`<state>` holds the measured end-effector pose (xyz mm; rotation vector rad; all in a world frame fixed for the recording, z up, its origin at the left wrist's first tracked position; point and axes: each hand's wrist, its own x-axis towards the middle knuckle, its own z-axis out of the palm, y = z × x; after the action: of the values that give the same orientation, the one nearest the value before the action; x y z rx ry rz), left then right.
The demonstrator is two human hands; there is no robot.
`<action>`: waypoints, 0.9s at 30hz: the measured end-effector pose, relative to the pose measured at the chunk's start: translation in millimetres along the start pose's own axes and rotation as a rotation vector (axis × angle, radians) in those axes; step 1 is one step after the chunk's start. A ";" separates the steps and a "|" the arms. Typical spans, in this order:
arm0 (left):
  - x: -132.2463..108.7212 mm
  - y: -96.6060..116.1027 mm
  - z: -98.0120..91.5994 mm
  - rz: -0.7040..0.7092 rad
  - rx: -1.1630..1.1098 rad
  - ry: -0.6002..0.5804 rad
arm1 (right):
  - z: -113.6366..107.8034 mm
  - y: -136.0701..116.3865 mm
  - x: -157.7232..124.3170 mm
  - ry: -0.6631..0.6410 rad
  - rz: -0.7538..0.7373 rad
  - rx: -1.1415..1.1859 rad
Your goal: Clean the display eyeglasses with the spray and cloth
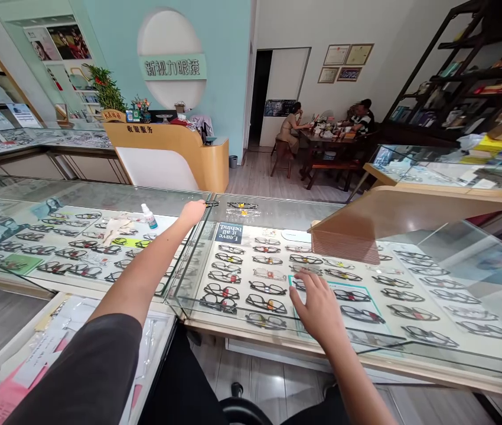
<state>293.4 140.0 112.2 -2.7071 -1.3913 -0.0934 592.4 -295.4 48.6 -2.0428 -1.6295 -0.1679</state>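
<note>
My left hand (193, 211) reaches out over the far part of the glass counter, its fingers closed around a dark pair of eyeglasses (211, 203) that pokes out on the right. Just beyond it, another pair of eyeglasses (243, 205) with a yellow tag lies on the glass top. My right hand (317, 304) has its fingers spread above the near part of the display case (293, 212), holding nothing. Rows of eyeglasses (267, 287) are laid out inside the case below it. Whether the right fingertips touch the glass I cannot tell.
A spray bottle (149, 216) and a pale cloth (118, 227) are to the left of my left arm. A tilted wooden-backed stand (366, 221) rises on the right. An open drawer (157, 330) with papers sits at lower left. Two people sit at a far table (328, 137).
</note>
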 end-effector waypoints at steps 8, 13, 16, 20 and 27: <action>-21.1 18.1 -14.0 -0.068 0.129 -0.073 | -2.2 -3.6 1.8 -0.014 -0.005 0.005; -18.6 25.1 -16.8 -0.077 0.119 -0.062 | 0.8 -3.3 0.8 0.021 -0.011 0.020; -13.5 25.1 -16.3 -0.087 0.107 -0.057 | 2.2 -2.8 0.8 0.029 -0.018 0.024; -9.7 24.7 -14.8 -0.111 0.112 -0.080 | 1.4 -3.0 1.6 0.026 -0.014 0.024; -23.3 21.9 -18.5 -0.103 0.089 -0.067 | -1.1 -4.4 2.4 0.003 0.002 0.022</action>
<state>297.4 106.4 127.1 -2.5883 -1.5154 0.0515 589.1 -293.1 51.8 -2.0267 -1.6207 -0.1508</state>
